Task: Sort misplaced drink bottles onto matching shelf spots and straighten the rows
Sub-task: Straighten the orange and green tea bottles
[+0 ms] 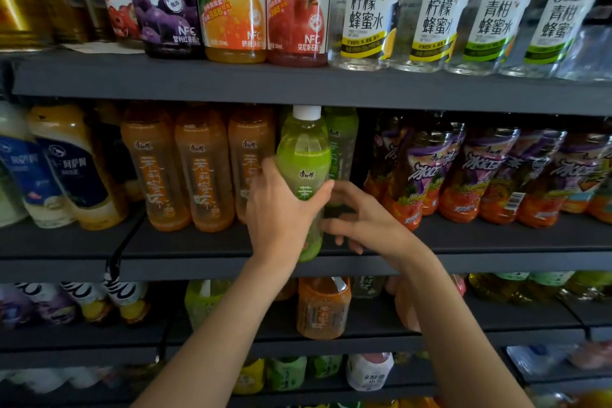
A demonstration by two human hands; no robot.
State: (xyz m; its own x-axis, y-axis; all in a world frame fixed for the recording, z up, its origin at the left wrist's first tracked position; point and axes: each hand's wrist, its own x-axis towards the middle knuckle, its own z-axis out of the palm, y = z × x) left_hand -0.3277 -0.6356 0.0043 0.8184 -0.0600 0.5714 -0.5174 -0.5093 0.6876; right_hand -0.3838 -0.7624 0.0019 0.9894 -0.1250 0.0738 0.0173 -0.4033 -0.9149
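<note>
Head view, middle shelf (198,242): left hand (281,209) wrapped round the lower body of a green tea bottle (303,159) with a white cap, thumb across the label, the bottle upright at the shelf's near edge in front of a second green tea bottle (342,139) farther back. Right hand (361,219) just right of it, fingers loosely spread and curved low by the base of the rear bottle; hard to tell whether touching it or only clearing the gap, but apparently holding nothing.

Left of the held bottle: a row of orange tea bottles (202,169), upright and fairly even. Right of the green slot, past a dark gap: purple-labelled iced tea bottles (480,175), leaning and uneven.

Progress, judged from the layout: green bottle now at its matching column, nearly seated but not yet released. Left to do, probably: pushing it back into line, squaring the purple row.

Lower shelf (496,328): a lone orange tea bottle (323,308) beside a pale green bottle (202,301), seemingly a stray in need of a move up to the orange row. Top shelf: juice bottles (231,10) and honey water bottles (437,20) in tidy order.
</note>
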